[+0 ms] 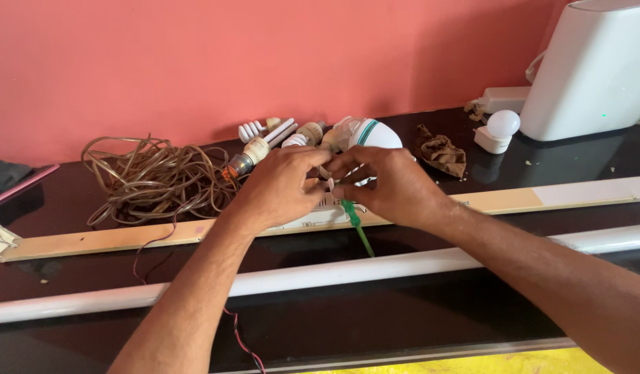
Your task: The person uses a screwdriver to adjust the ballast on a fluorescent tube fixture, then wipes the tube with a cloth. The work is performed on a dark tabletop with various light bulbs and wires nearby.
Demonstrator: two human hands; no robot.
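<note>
My left hand (278, 187) and my right hand (389, 183) meet fingertip to fingertip over a small white part (320, 211) on the long wooden batten (112, 239). The right hand grips a green-handled screwdriver (358, 232), whose handle points down toward me. The left hand pinches something small at the same spot; what it is stays hidden by the fingers. A thin red-and-black wire (240, 339) runs from under my left forearm to the front edge.
A long white tube lamp (320, 273) lies across the dark tabletop (555, 166) in front of the batten. Behind are a tangled brown cable coil (150, 176), several bulbs (278, 138), a brown rag (441, 154), a white bulb (501, 125) and a white box (597, 69).
</note>
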